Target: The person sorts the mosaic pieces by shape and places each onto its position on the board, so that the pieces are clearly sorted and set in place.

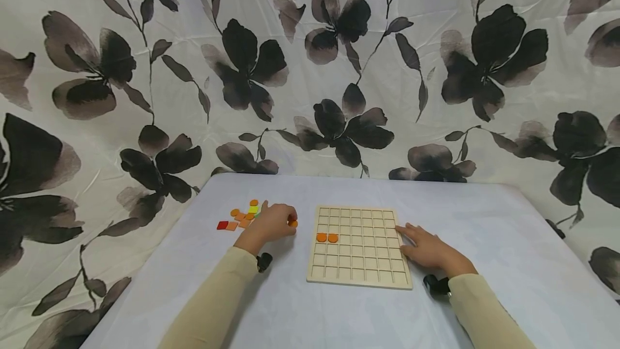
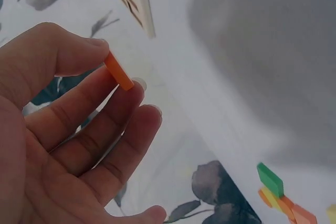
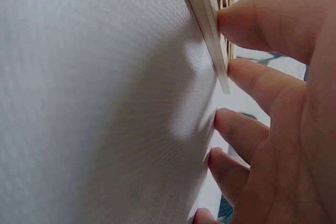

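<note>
Between its thumb and fingertips my left hand (image 1: 271,222) pinches an orange round piece (image 2: 119,72), seen edge-on in the left wrist view. That hand is above the table, between a group of coloured pieces and a wooden grid board (image 1: 367,255). Two orange discs, a left one (image 1: 322,237) and one beside it (image 1: 333,238), sit side by side in cells near the board's left edge. My right hand (image 1: 428,246) lies at the board's right edge with fingers extended; in the right wrist view the thumb and a finger touch the wooden rim (image 3: 210,24).
Left of the left hand lie several small flat pieces: a red square (image 1: 222,225), an orange square (image 1: 232,226), a yellow piece (image 1: 253,209), orange discs and a green piece (image 2: 270,178). A white cloth covers the table (image 1: 281,311); a floral curtain (image 1: 290,85) hangs behind.
</note>
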Motion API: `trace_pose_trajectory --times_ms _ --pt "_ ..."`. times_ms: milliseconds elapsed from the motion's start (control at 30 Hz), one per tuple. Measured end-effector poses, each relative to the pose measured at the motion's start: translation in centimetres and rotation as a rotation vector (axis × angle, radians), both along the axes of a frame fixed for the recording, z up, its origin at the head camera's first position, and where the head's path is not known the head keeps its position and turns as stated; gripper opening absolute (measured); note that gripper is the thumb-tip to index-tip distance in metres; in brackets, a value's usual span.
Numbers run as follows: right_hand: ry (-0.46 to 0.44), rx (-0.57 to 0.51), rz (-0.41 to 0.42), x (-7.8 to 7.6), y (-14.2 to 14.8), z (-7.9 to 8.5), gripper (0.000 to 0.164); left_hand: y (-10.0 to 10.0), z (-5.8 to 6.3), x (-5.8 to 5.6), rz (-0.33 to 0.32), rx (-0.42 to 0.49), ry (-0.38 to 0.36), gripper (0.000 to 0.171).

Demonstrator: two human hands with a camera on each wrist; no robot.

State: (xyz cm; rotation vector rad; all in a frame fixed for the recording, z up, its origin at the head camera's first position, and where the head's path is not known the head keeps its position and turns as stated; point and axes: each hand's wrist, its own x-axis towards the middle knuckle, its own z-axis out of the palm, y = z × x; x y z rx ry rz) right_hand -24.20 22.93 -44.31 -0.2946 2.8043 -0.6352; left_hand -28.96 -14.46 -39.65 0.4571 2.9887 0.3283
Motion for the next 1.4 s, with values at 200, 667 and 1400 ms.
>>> trace_pose_trajectory --times_ms 200,667,1400 --pt "0.011 0.012 0.001 0.0 0.0 -0.1 0.057 1.3 0.2 0.3 -0.016 0.024 -0.001 0.018" --pt "0.011 0.031 -0.01 -0.1 -0.2 -0.3 0.057 3.8 -0.6 0.6 -0.084 0.045 -0.003 0.02" --pt "0.028 0.022 0.007 0.0 -0.1 -0.2 0.058 7.3 -1.0 1.2 -0.186 0.022 -0.006 0.02"
